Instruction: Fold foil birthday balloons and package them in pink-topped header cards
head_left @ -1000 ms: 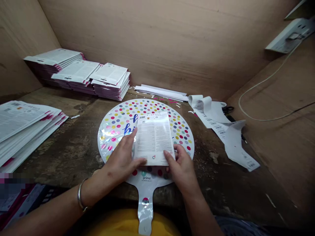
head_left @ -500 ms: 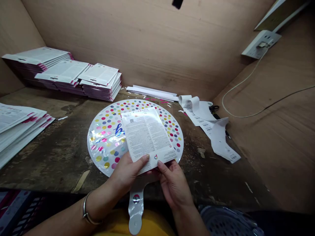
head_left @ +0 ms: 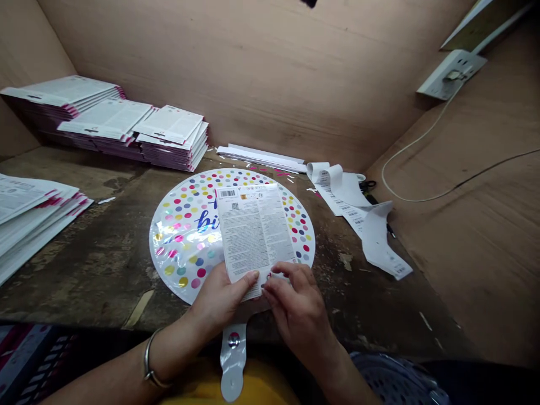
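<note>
Both arms reach in from the bottom of the view, one from each side, and the two hands meet near the low end of a white packet. The left hand [head_left: 217, 295] comes up from the left, with a silver bangle [head_left: 148, 360] around its wrist. Its thumb lies flat across the front of the white packet [head_left: 253, 236], close to the bottom, and its other fingers go behind, so the packet is clamped between them. The right hand [head_left: 301, 298] comes from the right with its wrist low and its back turned up. Its pointing finger bends over the bottom right part of the packet, and its thumb sits just below, with the two tips close together. The other fingers curl in beside them. I can't see well enough to say if those tips pinch the packet. The packet is above a flat, round balloon [head_left: 177, 225] with bright dots, and its top leans a little to the left. Small print covers its front, with a barcode at the top left. The balloon lies on the dark table [head_left: 105, 259], and its tail [head_left: 233, 360] pokes past the near edge, over yellow cloth [head_left: 261, 379], between the two arms.
</note>
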`<state>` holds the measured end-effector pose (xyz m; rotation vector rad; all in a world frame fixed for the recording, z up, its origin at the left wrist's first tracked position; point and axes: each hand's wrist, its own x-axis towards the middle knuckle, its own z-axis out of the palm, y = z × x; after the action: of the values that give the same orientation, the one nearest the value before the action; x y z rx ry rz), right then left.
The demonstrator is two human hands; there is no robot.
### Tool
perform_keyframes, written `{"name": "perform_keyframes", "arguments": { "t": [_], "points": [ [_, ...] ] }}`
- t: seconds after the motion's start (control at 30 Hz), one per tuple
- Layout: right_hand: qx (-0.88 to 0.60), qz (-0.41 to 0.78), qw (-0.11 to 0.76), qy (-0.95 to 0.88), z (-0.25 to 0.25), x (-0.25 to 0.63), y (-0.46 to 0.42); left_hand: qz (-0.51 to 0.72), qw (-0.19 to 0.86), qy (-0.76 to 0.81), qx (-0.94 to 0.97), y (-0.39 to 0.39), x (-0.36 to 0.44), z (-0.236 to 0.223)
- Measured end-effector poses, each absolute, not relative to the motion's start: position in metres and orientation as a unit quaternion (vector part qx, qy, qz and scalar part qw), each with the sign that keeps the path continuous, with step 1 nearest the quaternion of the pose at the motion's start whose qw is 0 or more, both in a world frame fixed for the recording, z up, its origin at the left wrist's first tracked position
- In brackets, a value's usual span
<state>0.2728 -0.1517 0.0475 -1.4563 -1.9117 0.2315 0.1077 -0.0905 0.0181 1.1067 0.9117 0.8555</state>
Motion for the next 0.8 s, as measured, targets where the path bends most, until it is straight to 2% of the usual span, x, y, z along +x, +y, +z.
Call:
{"name": "perform_keyframes", "arguments": {
  "t": [0.1,0.13,0.23,0.33,0.4,0.47,0.53,0.57,0.67,0.8],
  "points": [
    [-0.586,0.277,0.396,-0.65,0.059,0.305,-0.169,0.369,0.684,0.406,0.48,-0.087,0.1,0.013],
    [-0.592,0.345,0.38,-0.622,0.062,0.321,-0.175,0.361,0.698,0.401,0.472,-0.085,0.097,0.012],
    [-0.673,0.398,0.357,-0.511,0.059,0.354,-0.181,0.333,0.741,0.366,0.454,-0.08,0.095,0.012],
    [-0.646,0.498,0.442,-0.374,0.044,0.339,-0.165,0.315,0.731,0.35,0.494,-0.078,0.098,0.019],
    [-0.57,0.58,0.484,-0.322,0.034,0.308,-0.147,0.33,0.619,0.398,0.591,-0.08,0.097,0.024],
    [-0.538,0.601,0.511,-0.299,0.028,0.277,-0.128,0.356,0.392,0.438,0.726,-0.082,0.093,0.024],
    [-0.523,0.6,0.522,-0.308,0.026,0.255,-0.113,0.342,0.15,0.377,0.848,-0.08,0.084,0.023],
    [-0.515,0.603,0.518,-0.321,0.026,0.249,-0.106,0.318,0.064,0.327,0.887,-0.076,0.077,0.023],
    [-0.501,0.612,0.502,-0.349,0.023,0.242,-0.091,0.276,-0.045,0.27,0.921,-0.043,0.048,0.035],
    [-0.541,0.579,0.509,-0.336,0.008,0.246,-0.081,0.297,-0.085,0.389,0.868,0.046,-0.007,0.072]
  ]
}}
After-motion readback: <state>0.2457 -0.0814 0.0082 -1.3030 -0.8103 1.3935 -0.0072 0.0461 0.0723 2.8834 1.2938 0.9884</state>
